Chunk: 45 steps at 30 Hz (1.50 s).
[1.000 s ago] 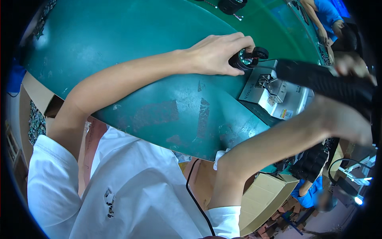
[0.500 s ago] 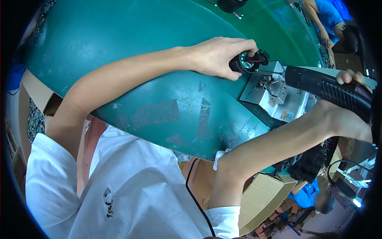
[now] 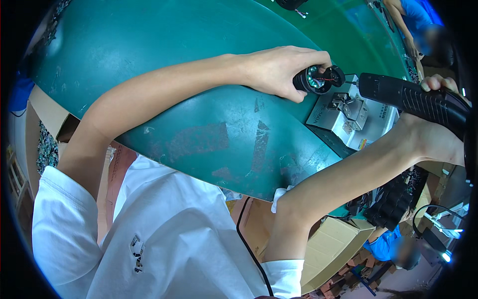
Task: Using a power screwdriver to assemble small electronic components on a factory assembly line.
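My left hand is closed round a black cylindrical camera housing. Its open end faces right and bares a ring of small lights and thin red wires. A round black cap piece sticks out from that end. From the right, my right hand grips a black electric screwdriver, held nearly level. The thin bit points left at the cap piece; whether it touches cannot be made out. Both hands are above the green work surface.
Below the bit stands a silver metal box with a bracket on top. Another black housing with loose wires lies at the far edge. An open cardboard box stands below right. Two people in blue sit at the right, one far, one near.
My left hand and the housing have moved slightly right, over the silver box. The screwdriver has risen a little, its bit now level with the cap piece. The whole view has shifted slightly.
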Motion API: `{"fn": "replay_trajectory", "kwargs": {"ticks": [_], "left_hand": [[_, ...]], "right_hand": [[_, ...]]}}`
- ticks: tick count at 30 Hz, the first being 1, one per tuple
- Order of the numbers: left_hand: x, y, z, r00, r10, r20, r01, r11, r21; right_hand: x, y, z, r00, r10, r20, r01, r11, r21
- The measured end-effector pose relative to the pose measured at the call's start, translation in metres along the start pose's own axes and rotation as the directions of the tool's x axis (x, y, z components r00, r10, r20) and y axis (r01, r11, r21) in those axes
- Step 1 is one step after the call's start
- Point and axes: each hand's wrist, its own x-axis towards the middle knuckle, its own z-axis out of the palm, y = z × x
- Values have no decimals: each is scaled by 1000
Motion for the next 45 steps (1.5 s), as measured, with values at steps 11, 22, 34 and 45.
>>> {"fn": "replay_trajectory", "kwargs": {"ticks": [11, 22, 34, 45], "left_hand": [[1, -5, 1, 998, 66, 5, -66, 998, 1], [-2, -2, -1, 999, 33, 21, -34, 998, 48], [17, -27, 0, 912, 99, -399, 36, 948, 316], [82, -49, -4, 722, 196, -663, 136, 900, 415]], "right_hand": [[-3, 5, 14, 996, 1, 92, 2, 1000, -26], [-16, -17, 39, 994, -106, 38, 108, 992, -58], [-3, -6, -3, 988, 68, -136, -75, 996, -45], [-10, -37, 19, 995, 5, -96, -5, 1000, -2]]}}
